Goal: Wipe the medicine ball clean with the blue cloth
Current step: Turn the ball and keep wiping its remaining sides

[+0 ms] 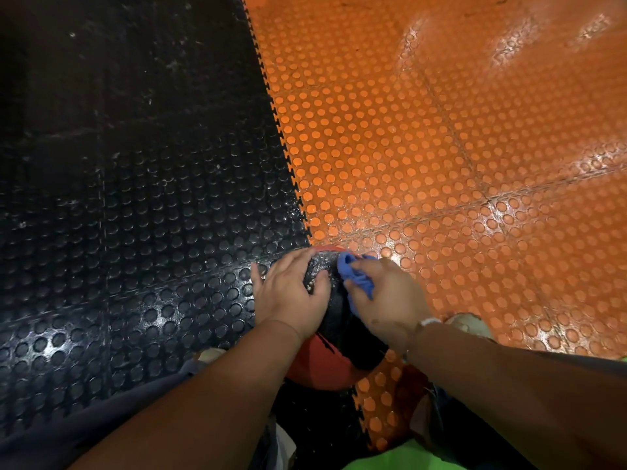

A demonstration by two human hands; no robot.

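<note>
A black and red medicine ball [330, 347] sits on the floor between my feet, on the seam of the black and orange mats. My left hand [288, 290] lies flat on its upper left side, fingers spread over the black textured panel. My right hand [386, 300] holds a bunched blue cloth [356, 274] and presses it against the ball's upper right side. Both forearms hide much of the ball's near half.
Studded black rubber tiles [135, 215] cover the floor on the left and studded orange tiles [441, 147] on the right, joined by a toothed seam [288, 157]. A light shoe [470, 325] shows at the right of the ball, another shoe tip [210, 354] at the left.
</note>
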